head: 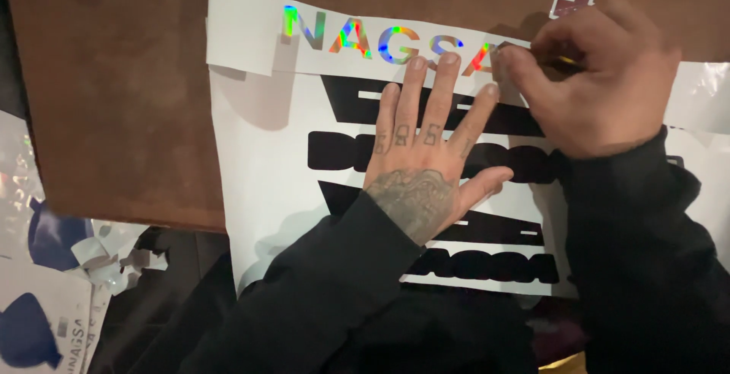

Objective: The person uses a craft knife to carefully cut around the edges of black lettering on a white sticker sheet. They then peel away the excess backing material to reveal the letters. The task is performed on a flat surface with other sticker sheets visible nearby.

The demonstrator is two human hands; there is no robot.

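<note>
My left hand [426, 146] lies flat with fingers spread on a white sheet [262, 184] printed with bold black shapes, its fingertips pressing the lower edge of a strip of rainbow holographic letters [357, 39]. My right hand [601, 77] is curled at the strip's right end, thumb and fingers pinched on the last letters; what it grips is partly hidden. A white backing piece [242, 17] overlaps the strip's left end. Both forearms wear black sleeves.
The sheet rests on a brown board [114, 100]. A small dark cross-shaped sticker [572, 1] sits above my right hand. Scraps of holographic film and blue-and-white sticker sheets [46, 298] lie at the lower left beside dark fabric.
</note>
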